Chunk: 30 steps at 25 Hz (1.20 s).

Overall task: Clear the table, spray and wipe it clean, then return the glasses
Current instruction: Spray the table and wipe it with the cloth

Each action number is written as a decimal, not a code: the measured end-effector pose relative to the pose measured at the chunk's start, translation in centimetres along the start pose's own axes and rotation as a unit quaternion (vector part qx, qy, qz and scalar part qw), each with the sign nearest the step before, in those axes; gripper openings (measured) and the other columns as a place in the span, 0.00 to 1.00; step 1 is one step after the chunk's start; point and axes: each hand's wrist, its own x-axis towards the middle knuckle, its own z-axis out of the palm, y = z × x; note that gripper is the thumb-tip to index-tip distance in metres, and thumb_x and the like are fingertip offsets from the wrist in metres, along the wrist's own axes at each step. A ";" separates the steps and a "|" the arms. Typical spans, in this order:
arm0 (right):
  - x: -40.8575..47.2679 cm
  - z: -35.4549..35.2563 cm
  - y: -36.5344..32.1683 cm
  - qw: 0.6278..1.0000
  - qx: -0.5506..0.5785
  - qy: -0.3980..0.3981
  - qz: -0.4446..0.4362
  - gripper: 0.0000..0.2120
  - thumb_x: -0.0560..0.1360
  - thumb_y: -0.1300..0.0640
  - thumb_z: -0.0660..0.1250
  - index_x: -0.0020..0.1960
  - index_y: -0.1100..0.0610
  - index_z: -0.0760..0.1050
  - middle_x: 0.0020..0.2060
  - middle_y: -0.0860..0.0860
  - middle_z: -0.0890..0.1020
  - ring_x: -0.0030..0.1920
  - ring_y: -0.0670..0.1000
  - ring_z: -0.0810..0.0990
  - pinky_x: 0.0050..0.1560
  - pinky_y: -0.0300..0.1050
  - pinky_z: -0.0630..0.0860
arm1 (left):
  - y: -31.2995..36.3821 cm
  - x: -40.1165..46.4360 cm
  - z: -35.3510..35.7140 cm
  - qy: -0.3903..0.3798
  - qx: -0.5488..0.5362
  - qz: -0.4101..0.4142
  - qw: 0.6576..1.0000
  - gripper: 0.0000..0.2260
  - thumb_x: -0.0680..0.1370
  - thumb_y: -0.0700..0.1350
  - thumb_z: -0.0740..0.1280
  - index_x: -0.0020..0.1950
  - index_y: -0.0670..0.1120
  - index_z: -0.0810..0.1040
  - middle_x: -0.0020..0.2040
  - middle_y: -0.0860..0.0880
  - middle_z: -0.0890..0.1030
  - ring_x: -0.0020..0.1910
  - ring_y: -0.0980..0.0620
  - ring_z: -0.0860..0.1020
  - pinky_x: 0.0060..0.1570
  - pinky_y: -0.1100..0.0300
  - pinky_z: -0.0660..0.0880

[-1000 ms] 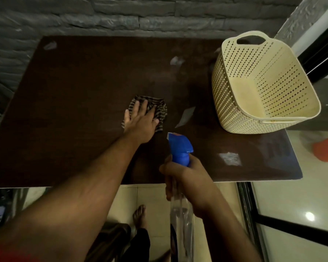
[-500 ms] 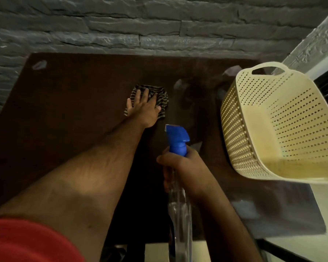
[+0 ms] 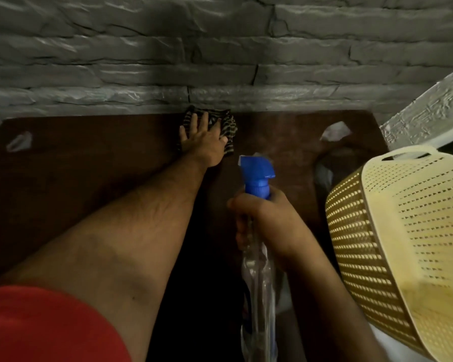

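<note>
Rough grey stone wall [image 3: 220, 56] backs your dark wooden table [image 3: 89, 163]. Your left hand [image 3: 203, 142] presses flat, fingers spread, on the striped cloth [image 3: 229, 126] at the far edge. Your right hand [image 3: 267, 226] grips the clear spray bottle [image 3: 258, 283], beside the perforated cream basket [image 3: 403, 244].

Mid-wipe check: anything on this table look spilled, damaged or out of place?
Nothing spilled or broken. Pale patches mark the dark table near its far corners, glare or residue, I cannot tell. The basket looks tilted, possibly lens distortion.

A home: grey stone-clad wall [image 3: 220, 61], dark wooden table [image 3: 76, 165], laundry basket [image 3: 403, 231].
</note>
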 end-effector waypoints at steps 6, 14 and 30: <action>1.7 1.1 -0.8 1.000 0.002 0.002 -0.004 0.05 0.73 0.63 0.68 0.45 0.57 0.72 0.28 0.52 0.74 0.27 0.50 0.74 0.29 0.45 0.76 | -0.1 0.8 0.0 0.000 0.005 0.012 1.000 0.26 0.82 0.57 0.50 0.79 0.55 0.48 0.79 0.49 0.40 0.77 0.45 0.36 0.73 0.40 0.37; -2.0 -0.2 0.8 0.994 -0.021 0.025 -0.109 0.11 0.70 0.61 0.70 0.49 0.60 0.71 0.30 0.55 0.74 0.28 0.53 0.75 0.31 0.48 0.76 | -0.3 -2.6 1.5 0.001 -0.002 0.010 1.000 0.26 0.82 0.57 0.50 0.79 0.54 0.48 0.80 0.49 0.40 0.77 0.46 0.37 0.74 0.41 0.38; -15.3 -1.1 2.7 0.955 -0.124 0.062 -0.261 0.11 0.72 0.60 0.70 0.49 0.52 0.69 0.39 0.53 0.76 0.34 0.50 0.78 0.37 0.44 0.79 | 0.7 -35.6 13.3 -0.005 -0.005 -0.006 1.000 0.27 0.82 0.57 0.51 0.79 0.54 0.48 0.80 0.50 0.40 0.77 0.48 0.36 0.73 0.43 0.38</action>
